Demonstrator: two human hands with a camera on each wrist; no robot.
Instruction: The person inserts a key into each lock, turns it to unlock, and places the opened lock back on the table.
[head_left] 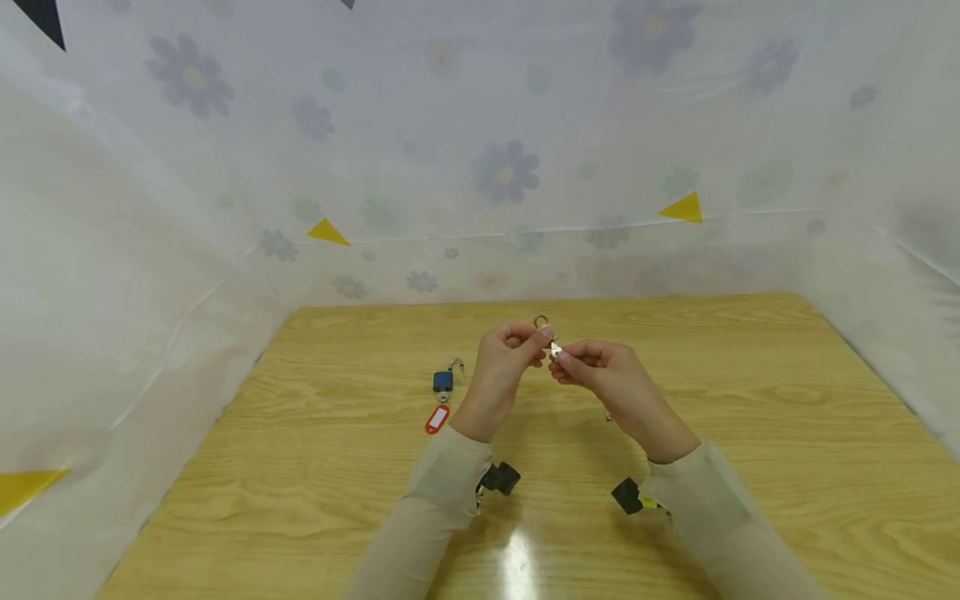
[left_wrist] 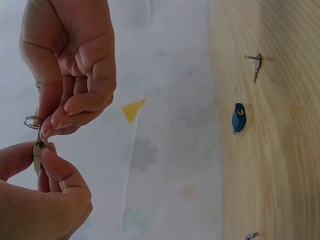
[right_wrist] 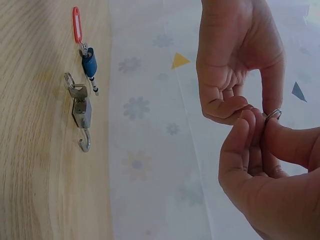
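Two hands work together above the middle of the wooden desk [head_left: 315,467]. The left hand [head_left: 501,367] has its fingers curled, pinching one small metal key ring [left_wrist: 33,121] between thumb and fingertips; in the head view the ring's loop pokes up just above that hand. The right hand [head_left: 603,375] pinches one small silvery key [left_wrist: 37,155] between thumb and forefinger, and the key's head meets the ring right where the two hands touch. Both are held in the air, well above the desk.

Taking the blue padlock [head_left: 443,381] as the mark: there is one of it, lying on the desk to the left of the left hand, its shackle open. One red key tag [head_left: 437,419] lies just nearer the person than the blue padlock, joined to it by a short link. In the right wrist view one silver padlock [right_wrist: 82,114] with a key [right_wrist: 76,91] in it lies just beside the blue padlock; in the head view the hands hide nearly all of it. That makes two padlocks counted.

A flowered white sheet [head_left: 480,167] walls the desk on three sides behind the blue padlock, carrying two yellow triangles [head_left: 327,232].
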